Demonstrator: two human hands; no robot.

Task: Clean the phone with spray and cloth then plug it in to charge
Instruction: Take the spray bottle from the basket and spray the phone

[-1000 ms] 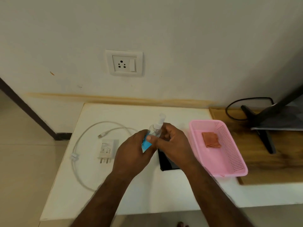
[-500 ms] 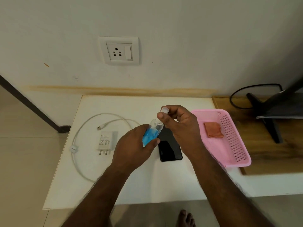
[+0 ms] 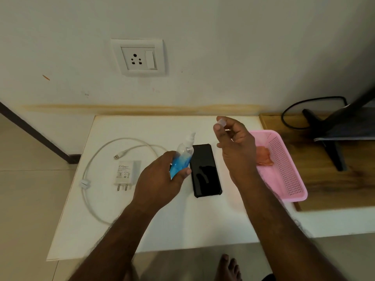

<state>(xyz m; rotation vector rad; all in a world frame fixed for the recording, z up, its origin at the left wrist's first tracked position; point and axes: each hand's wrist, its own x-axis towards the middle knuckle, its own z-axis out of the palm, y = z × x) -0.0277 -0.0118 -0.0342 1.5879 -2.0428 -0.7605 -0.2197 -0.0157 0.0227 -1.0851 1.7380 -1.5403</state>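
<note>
My left hand [image 3: 160, 179] grips a small spray bottle [image 3: 182, 157] of blue liquid, tilted, its white nozzle bare and pointing up. My right hand [image 3: 235, 147] is raised to the right of it and pinches the bottle's clear cap [image 3: 221, 121] between thumb and fingertips. A black phone [image 3: 206, 170] lies screen up on the white table [image 3: 182, 224], between my two hands. An orange cloth [image 3: 263, 158] lies in the pink basket [image 3: 288, 169], partly hidden by my right hand. The white charger adapter [image 3: 125, 172] and its looped white cable [image 3: 89, 171] lie at the left.
A white wall socket [image 3: 139, 57] with a switch sits above the table. At the right a wooden surface [image 3: 328, 179] carries a black stand [image 3: 326, 142] and a black cord [image 3: 290, 110]. A bare foot [image 3: 228, 268] shows below the table's front edge.
My right hand has pulled the clear cap off the spray bottle and moved it up and to the right. The phone, covered a second ago, now lies in plain sight.
</note>
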